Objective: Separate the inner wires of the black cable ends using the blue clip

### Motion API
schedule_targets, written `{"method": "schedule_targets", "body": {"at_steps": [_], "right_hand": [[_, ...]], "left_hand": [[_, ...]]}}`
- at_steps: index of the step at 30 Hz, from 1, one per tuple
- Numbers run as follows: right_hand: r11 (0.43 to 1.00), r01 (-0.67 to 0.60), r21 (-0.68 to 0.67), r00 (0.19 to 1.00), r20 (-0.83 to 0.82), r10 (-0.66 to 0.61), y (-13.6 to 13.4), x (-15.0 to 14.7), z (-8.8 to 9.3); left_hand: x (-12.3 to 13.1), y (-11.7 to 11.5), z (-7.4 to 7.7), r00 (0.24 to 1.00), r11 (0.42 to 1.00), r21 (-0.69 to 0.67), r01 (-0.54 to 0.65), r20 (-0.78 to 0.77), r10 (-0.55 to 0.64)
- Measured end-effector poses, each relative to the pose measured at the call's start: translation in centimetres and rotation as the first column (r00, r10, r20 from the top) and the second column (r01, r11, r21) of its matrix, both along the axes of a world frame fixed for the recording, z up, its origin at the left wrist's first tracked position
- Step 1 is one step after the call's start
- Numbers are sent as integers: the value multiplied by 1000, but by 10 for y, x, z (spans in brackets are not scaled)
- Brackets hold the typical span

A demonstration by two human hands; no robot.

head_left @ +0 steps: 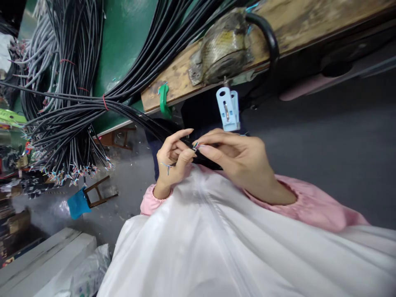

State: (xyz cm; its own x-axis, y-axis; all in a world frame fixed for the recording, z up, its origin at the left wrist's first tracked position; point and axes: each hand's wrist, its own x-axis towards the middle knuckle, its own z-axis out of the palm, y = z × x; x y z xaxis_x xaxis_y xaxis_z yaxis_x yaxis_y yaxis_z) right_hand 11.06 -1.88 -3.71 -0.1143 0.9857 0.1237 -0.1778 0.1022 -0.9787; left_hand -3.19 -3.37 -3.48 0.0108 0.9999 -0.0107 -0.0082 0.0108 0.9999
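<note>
Close in front of my body, my left hand (175, 156) pinches the end of a black cable between thumb and fingers. Thin coloured wires (196, 145) stick out of that cable end. The fingertips of my right hand (238, 154) are closed on these wires, touching the left fingertips. More black cables (154, 123) run from the tied bundle on the table down to behind my hands, where their ends are hidden. A few bits of thin wire (167, 167) lie on my left hand near the thumb.
A taped device (225, 45) sits on the wooden board (297, 29), with a light blue clothes peg (228, 109) hanging from it. A green hook (165, 100) grips the board's edge. Cable bundles (74, 62) cover the green table (123, 37). A blue stool (78, 203) stands at left.
</note>
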Motion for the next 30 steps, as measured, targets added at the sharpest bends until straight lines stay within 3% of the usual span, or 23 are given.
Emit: {"method": "schedule_targets", "body": {"at_steps": [5,9,11,14,17,19,24,27,30], "right_hand": [[973,-105,-205,987,-140,77,1,2,1],[974,-100,-204,992,-101,81,2,5,-2],[986,-96,-137,995,-28,93,3,8,-5],[998,-57,39,996,77,54,5,12,-10],[984,41,174,982,173,-72,5,18,-11],[968,34,248,970,223,-92,5,21,-10],[857,-91,508,951,300,-77,4,22,-4],[804,-96,587,921,358,-152,3,21,0],[767,-135,627,916,375,-145,4,25,3]], "left_hand": [[-2,1,-12,992,989,129,76,-108,-62],[-2,6,-11,959,946,255,201,-249,-136],[-2,7,-7,934,918,289,270,-310,-177],[-3,5,-1,903,920,229,319,-367,-222],[-7,1,-3,899,925,178,335,-354,-258],[-10,0,-7,911,915,204,348,-304,-279],[-17,-2,-18,918,906,194,376,-211,-336],[-19,-4,-17,916,921,137,363,-234,-326],[-21,-7,-13,913,915,132,380,-211,-349]]}}
